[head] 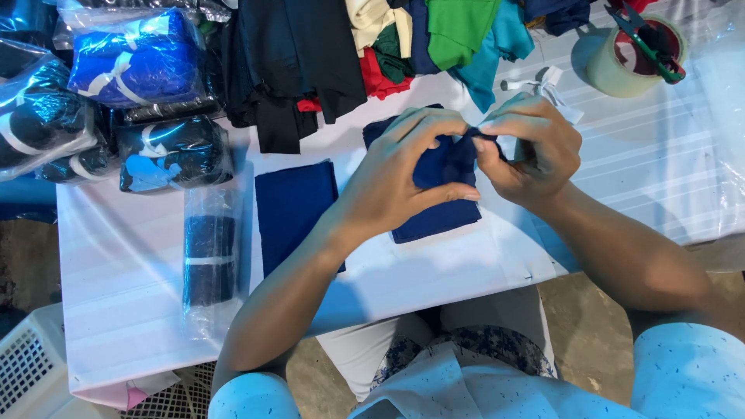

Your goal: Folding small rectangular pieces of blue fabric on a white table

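Observation:
My left hand (pixel 403 171) and my right hand (pixel 531 147) meet over a folded navy blue cloth (pixel 434 217) lying on the white table (pixel 124 264). Both hands pinch a bunched part of that navy cloth between fingers and thumbs, slightly above the table. A white strip of ribbon (pixel 543 81) shows just behind my right hand; whether the fingers also hold it is unclear. A second folded navy cloth (pixel 295 206) lies flat to the left of my left forearm.
A heap of black, red, green, teal and cream cloths (pixel 365 46) lies at the back. Plastic-wrapped bundles (pixel 140 58) sit at the back left, with one wrapped dark roll (pixel 208 256) nearer. A tape roll with scissors (pixel 636 50) is back right. A white basket (pixel 31 365) stands lower left.

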